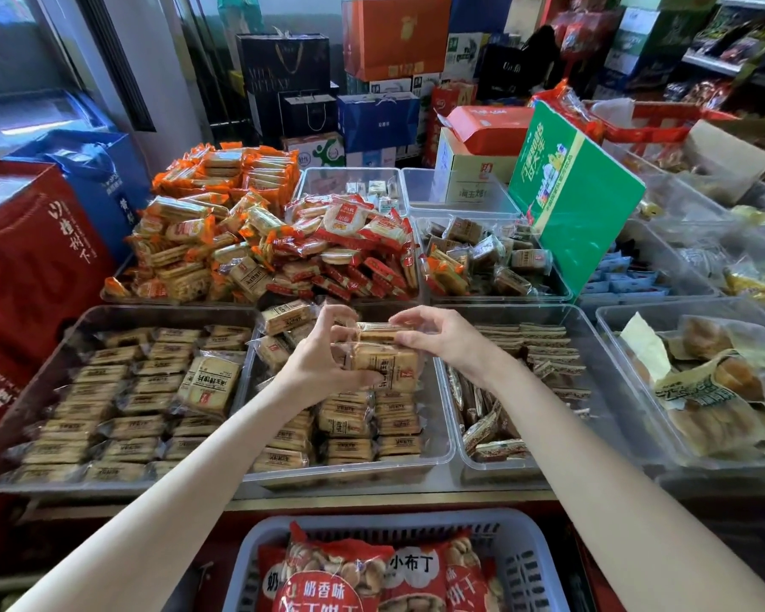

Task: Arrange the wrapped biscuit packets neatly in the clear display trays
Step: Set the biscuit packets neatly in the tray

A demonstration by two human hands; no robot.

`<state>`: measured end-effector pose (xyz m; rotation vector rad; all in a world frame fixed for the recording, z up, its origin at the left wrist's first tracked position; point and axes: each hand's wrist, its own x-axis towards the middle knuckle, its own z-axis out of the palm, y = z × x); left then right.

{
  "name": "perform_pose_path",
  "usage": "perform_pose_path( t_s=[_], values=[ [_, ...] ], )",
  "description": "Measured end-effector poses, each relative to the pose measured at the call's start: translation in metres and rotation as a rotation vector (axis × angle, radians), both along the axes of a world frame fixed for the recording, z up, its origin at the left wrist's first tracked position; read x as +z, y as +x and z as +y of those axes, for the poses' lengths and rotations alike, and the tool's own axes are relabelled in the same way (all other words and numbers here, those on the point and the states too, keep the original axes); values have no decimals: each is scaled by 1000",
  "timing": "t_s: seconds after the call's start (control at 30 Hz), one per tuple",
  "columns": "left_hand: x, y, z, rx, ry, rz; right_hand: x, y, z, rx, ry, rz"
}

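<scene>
Together, both hands were raised above the middle clear tray (442,452), clamped on a small stack of wrapped biscuit packets (387,362). The left hand (323,360) gripped the stack from its left side, fingers curled around the near packet, while the right hand (442,342) pinched the top packet from the right with thumb and fingertips. Below them, that tray held tan packets laid in rows toward its near end and a few loose ones at its far left. The left tray (76,329) was filled with flat rows, one larger packet (210,384) lying tilted on top. Just beside, the right tray (592,346) held darker packets. A grey basket (531,563) of red bags stood nearest the person.
</scene>
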<state>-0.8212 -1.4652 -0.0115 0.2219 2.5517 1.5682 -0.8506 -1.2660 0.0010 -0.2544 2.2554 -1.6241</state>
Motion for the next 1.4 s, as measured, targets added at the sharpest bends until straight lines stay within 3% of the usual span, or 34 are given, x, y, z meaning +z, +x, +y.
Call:
perform_pose_path(
  t_s=[0.13, 0.27, 0.4, 0.5, 0.63, 0.73, 0.8, 0.9, 0.97, 1.07, 1.27, 1.4],
  values=[
    [-17, -5, 6, 5, -104, 0, -17, 4, -6, 162, 383, 88],
    [-36, -11, 20, 0, -203, -36, -44, 8, 0, 83, 565, 240],
    [-46, -25, 28, 136, -195, -2, -61, -4, 34, -296, 648, 292],
    [-59, -32, 25, 116, -341, -7, -72, -14, 68, -526, 805, 182],
    [-77, -39, 22, 21, -621, 2, -100, -7, 88, -378, 1037, -8],
    [-87, -43, 15, -156, -844, -14, -103, -7, 84, -281, 1178, 9],
    [-93, -40, 12, -264, -970, -26, -90, -16, 73, -276, 1158, 207],
    [-99, -35, 10, -311, -1097, -1, -76, -32, 38, -178, 891, 464],
    [-100, -35, 9, -323, -1132, 24, -84, -36, 8, 52, 829, 443],
    [-101, -39, 6, -377, -1181, 35, -117, -45, -22, 293, 930, 267],
    [-103, -55, 3, -442, -1198, 20, -137, -97, -37, 128, 980, 239],
    [-101, -63, 6, -444, -1136, -13, -149, -116, -44, 192, 1043, 239]
  ],
)
